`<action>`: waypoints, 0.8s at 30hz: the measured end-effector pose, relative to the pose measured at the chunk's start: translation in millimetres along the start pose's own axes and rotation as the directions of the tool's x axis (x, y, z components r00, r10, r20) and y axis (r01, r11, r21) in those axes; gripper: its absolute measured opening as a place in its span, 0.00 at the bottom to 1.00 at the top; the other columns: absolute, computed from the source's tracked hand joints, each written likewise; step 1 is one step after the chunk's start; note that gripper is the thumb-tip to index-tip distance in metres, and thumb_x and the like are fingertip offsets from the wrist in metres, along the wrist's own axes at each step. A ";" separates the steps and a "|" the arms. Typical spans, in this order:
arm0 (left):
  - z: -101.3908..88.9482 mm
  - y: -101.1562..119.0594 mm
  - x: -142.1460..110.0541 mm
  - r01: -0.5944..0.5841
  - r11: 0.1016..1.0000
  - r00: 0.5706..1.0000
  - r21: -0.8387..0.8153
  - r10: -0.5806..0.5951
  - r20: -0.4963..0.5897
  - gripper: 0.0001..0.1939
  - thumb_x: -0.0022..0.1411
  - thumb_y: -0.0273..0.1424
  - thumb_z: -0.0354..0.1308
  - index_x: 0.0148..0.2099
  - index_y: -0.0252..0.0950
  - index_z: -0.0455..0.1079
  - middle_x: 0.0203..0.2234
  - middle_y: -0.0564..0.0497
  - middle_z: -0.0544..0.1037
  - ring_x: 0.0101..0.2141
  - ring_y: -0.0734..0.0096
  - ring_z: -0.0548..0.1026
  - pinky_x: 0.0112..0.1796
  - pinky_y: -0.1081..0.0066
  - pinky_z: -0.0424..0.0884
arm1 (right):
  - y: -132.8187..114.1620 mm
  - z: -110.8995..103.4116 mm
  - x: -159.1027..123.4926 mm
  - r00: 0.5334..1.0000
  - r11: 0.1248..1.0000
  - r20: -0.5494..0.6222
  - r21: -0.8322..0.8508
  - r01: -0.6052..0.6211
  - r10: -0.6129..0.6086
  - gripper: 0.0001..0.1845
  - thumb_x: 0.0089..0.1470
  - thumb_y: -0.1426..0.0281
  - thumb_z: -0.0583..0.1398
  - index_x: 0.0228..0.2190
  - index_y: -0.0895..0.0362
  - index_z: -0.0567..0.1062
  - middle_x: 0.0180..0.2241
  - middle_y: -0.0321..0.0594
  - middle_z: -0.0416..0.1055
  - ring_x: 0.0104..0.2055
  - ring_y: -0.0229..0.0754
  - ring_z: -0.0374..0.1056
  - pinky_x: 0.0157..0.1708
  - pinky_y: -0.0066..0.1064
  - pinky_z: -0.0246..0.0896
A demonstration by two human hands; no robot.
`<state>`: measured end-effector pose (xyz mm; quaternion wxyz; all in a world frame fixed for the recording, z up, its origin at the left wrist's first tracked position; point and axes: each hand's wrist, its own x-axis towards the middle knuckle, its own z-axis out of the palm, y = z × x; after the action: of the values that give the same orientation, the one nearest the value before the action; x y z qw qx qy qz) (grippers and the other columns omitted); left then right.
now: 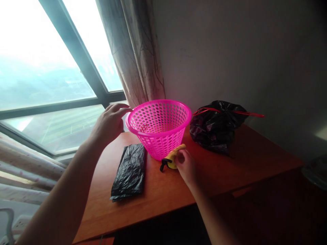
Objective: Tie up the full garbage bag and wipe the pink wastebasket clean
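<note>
A pink perforated plastic basket stands upright on the wooden table. My left hand is at its left rim, fingers stretched out, the fingertips at or just touching the edge. In front of the basket, my right hand pinches a small yellow item with black cord-like parts; its exact kind does not show clearly. A folded black plastic bag lies flat to the left of the basket. Behind and right, a full black garbage bag with red drawstrings rests on the table.
The brown table ends at a front edge, with dark space below. A window and a grey curtain are at the left and back. A plain wall rises behind the table. A white power strip is low at left.
</note>
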<state>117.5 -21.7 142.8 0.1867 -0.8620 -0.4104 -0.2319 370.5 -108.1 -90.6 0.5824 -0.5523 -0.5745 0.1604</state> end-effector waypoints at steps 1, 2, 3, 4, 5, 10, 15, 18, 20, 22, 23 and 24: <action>-3.9 16.0 4.3 0.011 0.997 1.000 -0.070 -0.012 -0.010 0.23 0.61 0.20 0.45 0.53 0.38 0.72 0.49 0.44 0.77 0.47 0.60 0.76 0.49 0.58 0.72 | -3.3 -0.3 2.8 1.000 1.000 -0.015 0.031 0.006 -0.005 0.02 0.53 0.72 0.60 0.32 0.54 0.72 0.33 0.40 0.73 0.37 0.45 0.71 0.37 0.35 0.68; -6.9 34.2 8.8 0.001 0.989 1.000 -0.148 0.000 0.008 0.20 0.65 0.24 0.45 0.53 0.37 0.73 0.46 0.45 0.79 0.42 0.64 0.78 0.45 0.62 0.74 | -7.2 -0.7 5.7 0.999 0.998 -0.036 0.059 0.015 -0.013 0.02 0.53 0.72 0.60 0.32 0.54 0.71 0.33 0.40 0.72 0.37 0.45 0.71 0.37 0.35 0.68; -9.0 53.4 13.3 -0.021 0.979 0.999 -0.204 0.029 0.035 0.18 0.68 0.28 0.46 0.53 0.37 0.73 0.44 0.45 0.80 0.40 0.64 0.78 0.43 0.64 0.74 | -11.7 -1.4 9.0 0.998 0.996 -0.061 0.080 0.029 -0.024 0.03 0.53 0.71 0.60 0.33 0.54 0.71 0.34 0.40 0.72 0.37 0.44 0.71 0.38 0.35 0.69; -10.2 72.5 17.7 -0.046 0.973 0.994 -0.226 0.067 0.083 0.17 0.70 0.33 0.47 0.53 0.37 0.73 0.42 0.46 0.81 0.39 0.64 0.79 0.40 0.65 0.74 | -17.3 -2.7 12.8 0.995 0.994 -0.090 0.094 0.049 -0.040 0.03 0.54 0.71 0.60 0.33 0.54 0.71 0.34 0.40 0.71 0.38 0.44 0.71 0.38 0.35 0.68; -10.7 90.4 21.7 -0.060 0.973 0.985 -0.221 0.093 0.143 0.18 0.70 0.37 0.47 0.54 0.38 0.73 0.40 0.46 0.82 0.37 0.63 0.79 0.38 0.65 0.73 | -23.8 -4.8 17.3 0.991 0.992 -0.119 0.102 0.074 -0.061 0.03 0.54 0.71 0.60 0.34 0.54 0.71 0.34 0.40 0.71 0.38 0.44 0.70 0.39 0.35 0.68; -1.9 138.8 32.9 -0.044 0.985 0.952 -0.165 0.091 0.292 0.24 0.69 0.46 0.47 0.55 0.38 0.72 0.31 0.44 0.81 0.29 0.59 0.78 0.27 0.68 0.67 | -63.3 -19.6 43.5 0.943 0.963 -0.257 0.114 0.245 -0.210 0.03 0.57 0.71 0.60 0.35 0.54 0.71 0.35 0.40 0.69 0.38 0.44 0.69 0.39 0.35 0.67; 16.6 136.9 32.4 -0.035 0.977 0.967 -0.212 0.087 0.238 0.16 0.69 0.38 0.50 0.52 0.39 0.74 0.30 0.47 0.81 0.29 0.60 0.79 0.27 0.70 0.65 | -71.2 -13.8 50.3 0.892 0.937 -0.305 -0.003 0.350 -0.334 0.08 0.59 0.68 0.59 0.42 0.53 0.70 0.39 0.44 0.69 0.44 0.47 0.67 0.45 0.40 0.66; 22.9 133.3 31.3 -0.031 0.963 0.978 -0.266 0.084 0.193 0.15 0.68 0.35 0.52 0.50 0.38 0.75 0.31 0.47 0.82 0.31 0.62 0.79 0.29 0.70 0.67 | -54.8 1.1 40.0 0.892 0.945 -0.318 -0.063 0.320 -0.322 0.12 0.59 0.67 0.59 0.46 0.54 0.69 0.42 0.48 0.68 0.48 0.50 0.67 0.47 0.43 0.67; 24.3 131.6 31.0 -0.033 0.955 0.981 -0.293 0.087 0.175 0.15 0.68 0.35 0.52 0.51 0.38 0.75 0.34 0.47 0.83 0.33 0.61 0.80 0.31 0.69 0.68 | -40.2 11.3 30.5 0.905 0.959 -0.318 -0.084 0.270 -0.283 0.12 0.59 0.67 0.58 0.45 0.55 0.69 0.41 0.48 0.69 0.47 0.50 0.68 0.46 0.43 0.67; 24.5 130.1 30.8 -0.027 0.952 0.982 -0.305 0.082 0.170 0.15 0.68 0.34 0.52 0.51 0.38 0.75 0.35 0.46 0.83 0.33 0.61 0.80 0.32 0.69 0.69 | -24.9 19.9 21.2 0.940 0.977 -0.268 -0.087 0.193 -0.210 0.10 0.59 0.66 0.57 0.42 0.55 0.70 0.38 0.47 0.70 0.44 0.50 0.69 0.45 0.43 0.68; 24.4 129.4 30.7 -0.022 0.952 0.982 -0.305 0.077 0.172 0.15 0.68 0.34 0.52 0.51 0.38 0.75 0.34 0.47 0.83 0.32 0.62 0.80 0.31 0.69 0.69 | -17.3 23.2 17.0 0.960 0.985 -0.225 -0.084 0.148 -0.164 0.09 0.59 0.66 0.57 0.41 0.55 0.71 0.38 0.46 0.71 0.43 0.50 0.70 0.44 0.42 0.68; 24.2 128.9 30.5 -0.018 0.953 0.982 -0.303 0.073 0.173 0.15 0.68 0.34 0.52 0.51 0.38 0.75 0.32 0.47 0.82 0.31 0.63 0.79 0.31 0.69 0.68 | -10.2 25.9 13.3 0.976 0.991 -0.182 -0.082 0.105 -0.118 0.09 0.58 0.66 0.57 0.40 0.55 0.71 0.38 0.46 0.72 0.42 0.49 0.71 0.43 0.41 0.68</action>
<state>242.7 -66.8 122.7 0.0204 -0.9071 -0.3657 -0.2073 347.9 -88.8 -82.6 0.6216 -0.5522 -0.5529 0.0543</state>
